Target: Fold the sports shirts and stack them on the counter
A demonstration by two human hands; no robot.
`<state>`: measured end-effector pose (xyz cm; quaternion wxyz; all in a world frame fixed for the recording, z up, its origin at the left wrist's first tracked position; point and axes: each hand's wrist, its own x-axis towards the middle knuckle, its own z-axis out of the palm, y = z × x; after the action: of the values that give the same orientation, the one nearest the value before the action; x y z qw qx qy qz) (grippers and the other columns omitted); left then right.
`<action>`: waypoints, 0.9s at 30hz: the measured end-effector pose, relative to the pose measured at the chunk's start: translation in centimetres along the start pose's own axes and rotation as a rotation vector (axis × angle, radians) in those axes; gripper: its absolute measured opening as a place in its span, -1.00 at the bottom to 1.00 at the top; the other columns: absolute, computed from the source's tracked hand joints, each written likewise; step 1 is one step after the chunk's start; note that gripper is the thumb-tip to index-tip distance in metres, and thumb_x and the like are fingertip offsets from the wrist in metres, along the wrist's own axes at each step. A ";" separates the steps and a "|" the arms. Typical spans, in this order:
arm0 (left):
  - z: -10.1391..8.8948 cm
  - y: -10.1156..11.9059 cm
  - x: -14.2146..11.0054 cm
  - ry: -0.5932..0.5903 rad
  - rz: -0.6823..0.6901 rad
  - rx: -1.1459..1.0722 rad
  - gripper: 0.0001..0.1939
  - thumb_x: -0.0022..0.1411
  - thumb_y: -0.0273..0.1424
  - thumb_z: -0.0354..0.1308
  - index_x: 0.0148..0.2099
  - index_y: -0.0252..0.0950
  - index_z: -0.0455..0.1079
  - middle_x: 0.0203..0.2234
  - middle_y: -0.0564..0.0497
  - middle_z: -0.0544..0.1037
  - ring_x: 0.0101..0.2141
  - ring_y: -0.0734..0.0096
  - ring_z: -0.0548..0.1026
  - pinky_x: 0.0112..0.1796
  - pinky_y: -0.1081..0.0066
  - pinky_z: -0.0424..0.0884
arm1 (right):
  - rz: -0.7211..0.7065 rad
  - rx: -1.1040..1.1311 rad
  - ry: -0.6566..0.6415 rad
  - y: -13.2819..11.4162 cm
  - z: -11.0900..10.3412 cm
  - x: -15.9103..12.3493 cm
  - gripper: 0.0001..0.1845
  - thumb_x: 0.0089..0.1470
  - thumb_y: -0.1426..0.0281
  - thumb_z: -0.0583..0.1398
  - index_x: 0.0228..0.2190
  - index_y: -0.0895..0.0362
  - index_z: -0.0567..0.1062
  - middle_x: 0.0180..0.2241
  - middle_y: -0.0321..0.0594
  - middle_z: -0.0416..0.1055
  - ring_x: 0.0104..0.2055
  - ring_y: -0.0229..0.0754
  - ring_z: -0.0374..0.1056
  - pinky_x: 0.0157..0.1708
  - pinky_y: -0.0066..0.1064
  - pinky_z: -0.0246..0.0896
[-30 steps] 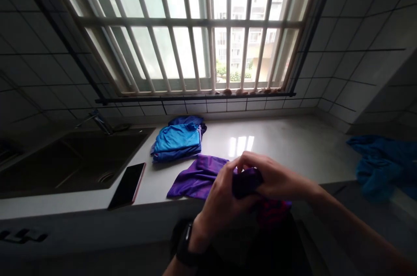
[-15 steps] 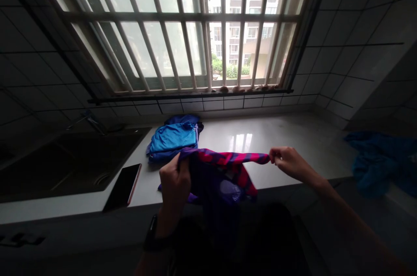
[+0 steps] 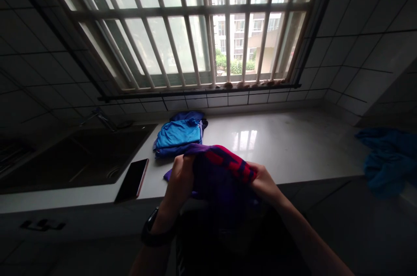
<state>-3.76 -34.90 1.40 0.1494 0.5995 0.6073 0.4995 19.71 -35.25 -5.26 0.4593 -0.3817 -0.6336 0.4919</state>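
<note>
My left hand [image 3: 179,182], with a black watch [image 3: 150,226] on its wrist, and my right hand [image 3: 264,184] both grip a purple garment with red stripes [image 3: 221,176], held up in front of me and doubled over. Its lower part falls into shadow, so its shape is hidden. Beneath my left hand, a corner of purple cloth [image 3: 167,175] lies on the white counter [image 3: 276,145], mostly hidden behind the garment. A folded stack of blue clothes [image 3: 177,134] sits just beyond my left hand.
A black smartphone [image 3: 132,179] lies on the counter beside a dark sink [image 3: 78,158] with a tap [image 3: 100,119]. A crumpled blue cloth [image 3: 386,158] lies at the far right. A barred window [image 3: 182,24] and tiled wall stand behind the counter.
My hands have come together from wide apart, my right hand moving left. The stretched garment is now doubled over between them. The purple cloth on the counter is more hidden.
</note>
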 end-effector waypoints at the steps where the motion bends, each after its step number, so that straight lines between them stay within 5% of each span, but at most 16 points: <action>1: -0.6 -0.5 0.3 0.030 -0.028 0.055 -0.59 0.41 -0.15 -0.13 -0.39 -0.21 0.34 -0.52 0.02 0.41 -0.44 0.30 0.44 -0.42 0.36 0.42 | 0.008 0.019 0.062 -0.3 -0.8 0.0 -0.72 0.04 0.19 0.35 -0.28 0.14 0.62 -0.30 -0.22 0.57 -0.21 -0.05 0.47 -0.22 -0.32 0.38; 6: -0.6 -0.8 0.5 -0.355 0.062 0.162 -0.73 0.32 -0.33 -0.05 -0.21 -0.26 0.48 -0.31 -0.09 0.59 -0.20 0.17 0.56 -0.08 0.20 0.48 | 0.077 0.281 0.310 -3.0 -3.4 -0.2 -0.59 -0.11 0.09 0.40 -0.31 0.12 0.57 -0.35 -0.21 0.57 -0.27 -0.08 0.48 -0.29 -0.37 0.39; 9: 1.5 0.7 -1.5 -0.405 0.283 0.047 -0.47 0.22 -0.33 0.16 0.23 -0.29 0.34 0.12 -0.20 0.50 0.13 0.08 0.47 0.14 0.15 0.40 | 0.137 0.246 0.210 -5.2 -3.0 0.0 -0.53 -0.15 0.16 0.44 -0.24 0.09 0.46 -0.40 -0.30 0.51 -0.40 -0.21 0.42 -0.43 -0.45 0.32; 12: 3.4 2.5 -3.4 -0.413 0.414 -0.143 -0.30 0.20 -0.29 0.29 0.35 -0.25 0.21 0.13 -0.20 0.49 0.09 0.14 0.51 0.06 0.24 0.47 | 0.077 0.099 0.032 -7.2 -2.4 0.4 -0.42 -0.19 0.29 0.48 -0.14 0.05 0.38 -0.34 -0.34 0.49 -0.41 -0.27 0.39 -0.44 -0.49 0.28; 16: 3.7 3.7 -3.5 -0.201 0.374 -0.207 -0.83 0.36 -0.34 0.13 -0.09 -0.23 0.51 -0.34 0.02 0.60 -0.32 0.41 0.56 -0.25 0.45 0.47 | -0.036 -0.029 -0.127 -8.3 -3.4 0.6 -0.33 -0.07 0.31 0.42 0.07 0.01 0.36 -0.19 -0.25 0.49 -0.28 -0.23 0.44 -0.32 -0.45 0.35; 20: 1.6 3.3 -2.0 0.145 0.179 -0.238 -0.84 0.32 -0.30 0.14 -0.24 -0.27 0.47 -0.54 0.11 0.46 -0.52 0.50 0.39 -0.50 0.51 0.29 | -0.060 -0.278 -0.156 -7.8 -5.7 0.6 -0.49 -0.01 0.37 0.36 0.02 0.05 0.52 -0.12 -0.17 0.52 -0.12 -0.12 0.46 -0.22 -0.39 0.39; 23: -0.5 2.3 0.0 0.316 0.166 -0.331 -0.85 0.21 -0.30 0.21 -0.31 -0.27 0.40 -0.52 0.14 0.40 -0.50 0.51 0.33 -0.50 0.52 0.24 | -0.043 -0.419 -0.016 -7.2 -7.3 0.5 -0.77 0.03 0.38 0.30 -0.22 0.09 0.64 -0.22 -0.19 0.56 -0.17 -0.10 0.48 -0.21 -0.37 0.38; 27: -2.7 -0.6 3.5 0.351 0.061 -0.436 -0.77 0.11 -0.23 0.26 -0.27 -0.26 0.37 -0.48 0.12 0.43 -0.47 0.47 0.39 -0.44 0.47 0.38 | -0.072 -0.488 0.277 -7.2 -8.7 0.3 -0.79 0.00 0.37 0.29 -0.27 0.11 0.65 -0.30 -0.23 0.59 -0.29 -0.13 0.48 -0.31 -0.40 0.34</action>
<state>-7.03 -32.83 3.62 0.1523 0.4755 0.4835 0.7190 27.73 -34.25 2.63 0.4533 -0.5218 -0.6776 0.2513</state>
